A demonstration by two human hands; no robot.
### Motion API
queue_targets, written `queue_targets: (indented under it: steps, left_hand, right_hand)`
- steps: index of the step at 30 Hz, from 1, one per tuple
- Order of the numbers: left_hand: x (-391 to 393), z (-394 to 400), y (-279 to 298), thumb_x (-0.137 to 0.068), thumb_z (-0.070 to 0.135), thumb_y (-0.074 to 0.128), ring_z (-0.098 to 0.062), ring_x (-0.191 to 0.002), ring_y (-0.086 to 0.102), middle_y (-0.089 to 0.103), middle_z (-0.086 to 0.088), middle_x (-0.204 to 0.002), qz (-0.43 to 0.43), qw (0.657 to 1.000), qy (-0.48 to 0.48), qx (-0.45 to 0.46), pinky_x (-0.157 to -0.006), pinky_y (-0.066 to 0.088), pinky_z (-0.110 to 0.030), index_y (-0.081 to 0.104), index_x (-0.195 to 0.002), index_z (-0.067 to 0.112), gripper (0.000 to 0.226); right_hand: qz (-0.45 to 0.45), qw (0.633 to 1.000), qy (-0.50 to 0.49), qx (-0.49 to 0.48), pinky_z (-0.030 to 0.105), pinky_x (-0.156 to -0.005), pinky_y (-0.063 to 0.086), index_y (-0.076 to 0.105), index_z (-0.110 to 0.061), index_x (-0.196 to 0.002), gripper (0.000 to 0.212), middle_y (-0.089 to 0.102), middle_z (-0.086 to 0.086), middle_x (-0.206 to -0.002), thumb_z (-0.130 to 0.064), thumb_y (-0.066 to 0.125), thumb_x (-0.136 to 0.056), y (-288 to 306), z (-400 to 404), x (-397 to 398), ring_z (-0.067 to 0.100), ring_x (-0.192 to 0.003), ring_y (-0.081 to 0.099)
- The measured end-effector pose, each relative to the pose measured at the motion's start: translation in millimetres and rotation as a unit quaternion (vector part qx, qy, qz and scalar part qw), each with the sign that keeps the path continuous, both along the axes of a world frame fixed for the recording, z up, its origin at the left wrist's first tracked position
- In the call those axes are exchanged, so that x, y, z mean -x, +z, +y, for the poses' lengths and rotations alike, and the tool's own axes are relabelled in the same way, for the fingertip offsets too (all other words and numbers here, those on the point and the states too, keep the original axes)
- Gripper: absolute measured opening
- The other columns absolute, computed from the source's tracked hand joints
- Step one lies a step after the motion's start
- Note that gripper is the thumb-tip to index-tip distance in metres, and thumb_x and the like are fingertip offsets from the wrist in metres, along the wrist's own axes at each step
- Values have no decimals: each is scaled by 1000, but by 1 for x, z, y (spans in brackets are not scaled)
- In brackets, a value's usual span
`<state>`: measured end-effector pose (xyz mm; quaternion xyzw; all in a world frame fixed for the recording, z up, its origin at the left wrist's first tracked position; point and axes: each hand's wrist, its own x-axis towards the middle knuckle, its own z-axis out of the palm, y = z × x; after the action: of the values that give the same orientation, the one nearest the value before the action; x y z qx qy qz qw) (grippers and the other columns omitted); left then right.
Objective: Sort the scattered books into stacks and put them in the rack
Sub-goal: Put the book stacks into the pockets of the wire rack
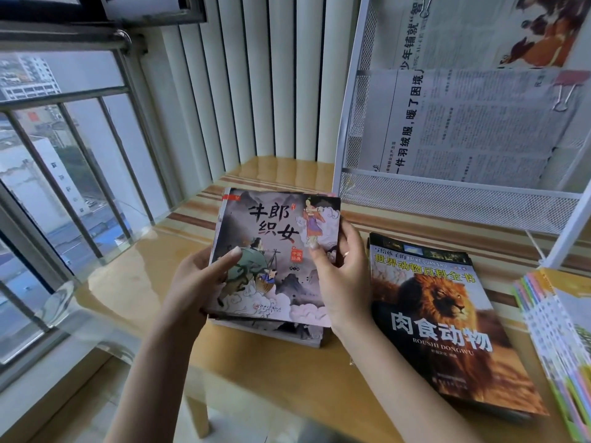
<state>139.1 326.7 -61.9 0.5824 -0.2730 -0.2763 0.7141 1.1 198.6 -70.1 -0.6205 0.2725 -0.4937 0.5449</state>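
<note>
A shiny yellow wooden table [134, 282] holds everything. On it sits a stack of picture books [271, 330], a lion book [447, 330] just beside it, a pile of thin bright books [556, 330] at the right edge, and a white wire rack [447, 199] at the back.

view: your one head camera, wide-angle | facing: forward and down onto the wooden table [153, 282] | range: close above it | frame: window left of the table, white rack [447, 199] at its far right

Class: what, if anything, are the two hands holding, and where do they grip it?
Both hold the picture book: left hand grips its left edge, right hand its right edge.
</note>
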Motion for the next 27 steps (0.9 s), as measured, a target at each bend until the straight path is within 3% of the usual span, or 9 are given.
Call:
queue_targets:
  steps: [3, 6, 9, 13, 18, 21, 24, 27]
  left_hand:
    - [-4, -6, 14, -70, 23, 77, -27, -84, 70, 73, -12, -94, -78, 996, 7, 33, -66, 58, -28, 66, -101, 8, 36]
    - [-15, -11, 31, -80, 15, 71, -24, -97, 66, 67, -12, -109, -158, 984, -24, 79, -74, 57, -28, 56, -118, 9, 41]
    - [-17, -11, 23, -79, 10, 65, -22, -106, 64, 64, -4, -115, -174, 979, -87, 61, -76, 57, -27, 48, -126, 14, 50]
    - [-14, -12, 1, -66, 22, 84, -17, -112, 62, 65, 2, -118, -156, 985, -58, 41, -81, 54, -24, 47, -126, 25, 71]
    - [-15, -28, 3, -56, 43, 87, -17, -109, 63, 64, -5, -119, -188, 981, 6, 57, -81, 55, -26, 45, -131, 13, 91]
    - [-5, -43, 0, -60, 41, 83, -12, -103, 64, 67, 4, -110, -238, 964, 91, 79, -81, 54, -25, 55, -119, 21, 68]
    - [2, -55, 6, -62, 41, 81, -14, -100, 64, 67, 6, -104, -256, 952, 132, 107, -82, 54, -34, 56, -109, 29, 54]
    - [7, -76, 37, -63, 39, 81, -16, -94, 64, 64, -1, -100, -255, 946, 130, 152, -78, 54, -35, 55, -102, 31, 48]
  right_hand:
    - [-32, 998, 24, 43, 11, -94, 41, 43, -26, -130, 52, 59, -7, -124, -7, 63, -86, 16, -6, -3, -3, -114, 54]
    - [-52, 994, 58, 70, 27, -106, 39, 37, -18, -136, 55, 56, 1, -129, -2, 60, -88, 31, -20, -8, 8, -119, 53]
    - [-42, 993, 104, 41, 37, -106, 40, 43, -10, -132, 52, 59, 6, -124, -2, 61, -84, 26, -30, -5, 16, -118, 54]
    - [18, 987, 156, 19, 29, -92, 48, 54, -8, -116, 44, 68, 4, -104, -18, 72, -78, 16, -32, 1, 13, -99, 64]
    - [62, 983, 169, 34, 4, -74, 44, 55, -3, -117, 52, 70, -11, -98, -22, 76, -73, 16, -38, -4, -6, -90, 64]
    - [70, 985, 146, 60, 3, -78, 43, 60, -6, -113, 43, 70, -22, -91, -26, 72, -77, 14, -36, -5, -10, -93, 62]
    - [41, 989, 117, 83, 12, -89, 44, 57, -5, -119, 56, 69, -8, -106, -36, 69, -73, 25, -40, -1, -1, -102, 61]
    - [14, 987, 107, 122, 9, -85, 44, 56, -4, -119, 51, 68, -6, -107, -28, 69, -77, 60, -59, 7, -1, -101, 62]
